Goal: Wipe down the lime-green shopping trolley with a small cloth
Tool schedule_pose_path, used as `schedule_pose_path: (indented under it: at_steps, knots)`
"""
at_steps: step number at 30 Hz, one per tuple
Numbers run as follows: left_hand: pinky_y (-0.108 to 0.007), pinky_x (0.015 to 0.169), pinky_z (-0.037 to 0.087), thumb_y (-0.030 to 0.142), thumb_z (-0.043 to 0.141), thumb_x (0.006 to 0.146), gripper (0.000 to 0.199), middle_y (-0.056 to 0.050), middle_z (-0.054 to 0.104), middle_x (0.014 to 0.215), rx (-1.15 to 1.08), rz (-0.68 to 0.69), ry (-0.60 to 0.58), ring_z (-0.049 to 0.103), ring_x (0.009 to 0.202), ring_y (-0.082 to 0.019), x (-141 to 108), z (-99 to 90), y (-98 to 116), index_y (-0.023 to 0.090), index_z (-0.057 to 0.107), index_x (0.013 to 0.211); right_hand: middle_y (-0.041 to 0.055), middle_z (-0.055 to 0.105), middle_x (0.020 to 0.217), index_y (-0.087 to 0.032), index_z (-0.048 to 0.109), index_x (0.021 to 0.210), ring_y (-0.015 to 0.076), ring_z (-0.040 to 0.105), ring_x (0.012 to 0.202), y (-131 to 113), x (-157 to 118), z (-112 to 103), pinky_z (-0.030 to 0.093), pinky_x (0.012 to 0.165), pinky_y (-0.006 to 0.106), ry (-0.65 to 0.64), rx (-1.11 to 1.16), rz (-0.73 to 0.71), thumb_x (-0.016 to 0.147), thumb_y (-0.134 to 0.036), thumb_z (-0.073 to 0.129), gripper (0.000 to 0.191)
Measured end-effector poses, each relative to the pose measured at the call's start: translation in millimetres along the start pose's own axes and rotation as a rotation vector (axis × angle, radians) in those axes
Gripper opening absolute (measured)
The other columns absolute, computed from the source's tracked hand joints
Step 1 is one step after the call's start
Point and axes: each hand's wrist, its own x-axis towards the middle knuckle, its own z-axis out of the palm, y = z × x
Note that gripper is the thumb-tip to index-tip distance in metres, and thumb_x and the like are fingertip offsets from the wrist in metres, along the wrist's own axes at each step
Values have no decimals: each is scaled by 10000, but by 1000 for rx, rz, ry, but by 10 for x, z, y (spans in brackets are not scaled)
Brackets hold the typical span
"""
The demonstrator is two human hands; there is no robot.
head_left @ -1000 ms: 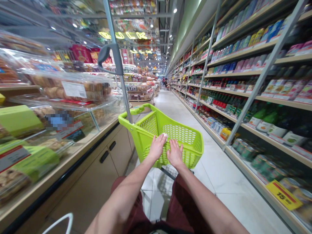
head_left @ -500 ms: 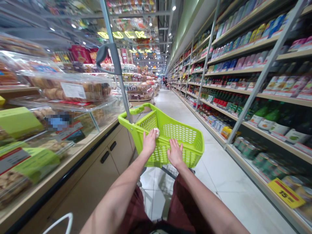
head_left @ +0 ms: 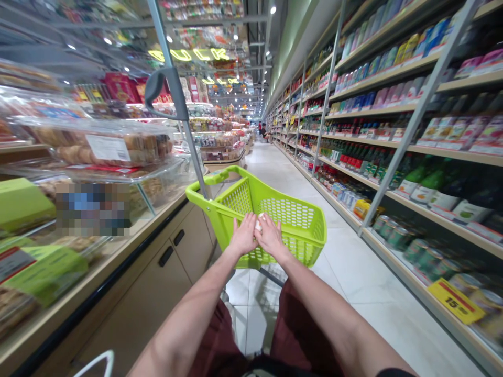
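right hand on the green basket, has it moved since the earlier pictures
Yes, leftward: judged against the lime-green basket, the right hand has slid toward the left hand, now close beside it at a small white thing.

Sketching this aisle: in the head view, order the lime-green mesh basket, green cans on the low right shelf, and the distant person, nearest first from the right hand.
1. Lime-green plastic mesh basket: under the right hand.
2. Green metal cans: low right shelf.
3. Distant person: far down the aisle.

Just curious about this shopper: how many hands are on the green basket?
2. The left hand and the right hand both rest on the near side of the lime-green shopping basket, close together around a small white item.
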Motion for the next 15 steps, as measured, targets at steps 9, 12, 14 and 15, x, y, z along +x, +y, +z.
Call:
schedule_pose_path:
  at_steps: [9, 12, 14, 15]
  knots:
    - [-581, 1039, 27, 408, 587, 669, 847, -121, 119, 1466, 172, -24, -117, 32, 1348, -275, 7, -122, -57, 124, 209, 1371, 80, 519, 1202, -186, 538, 994, 194, 455, 1094, 231, 7, 49, 295, 935, 379, 104, -16, -49, 727, -51, 406, 327]
    - [-574, 1042, 15, 417, 571, 682, 840, -119, 105, 1468, 169, -28, -119, 31, 1349, -264, -2, -114, -47, 126, 199, 1376, 82, 564, 1111, -179, 548, 917, 198, 471, 1058, 569, -181, -98, 313, 900, 358, 196, -34, -22, 708, -41, 394, 295]
    - [-571, 1043, 12, 425, 562, 686, 842, -121, 82, 1470, 165, -29, -108, 11, 1350, -263, -10, -92, -30, 122, 191, 1379, 88, 561, 1119, -176, 553, 905, 202, 471, 1062, 757, -307, -193, 322, 884, 349, 238, -66, 34, 692, -34, 391, 303]
    - [-568, 1044, 14, 430, 560, 686, 847, -124, 69, 1471, 163, -31, -103, -2, 1350, -266, -15, -81, -15, 117, 187, 1380, 93, 553, 1138, -174, 557, 912, 204, 465, 1076, 815, -354, -223, 323, 884, 346, 248, -83, 55, 687, -32, 391, 314]
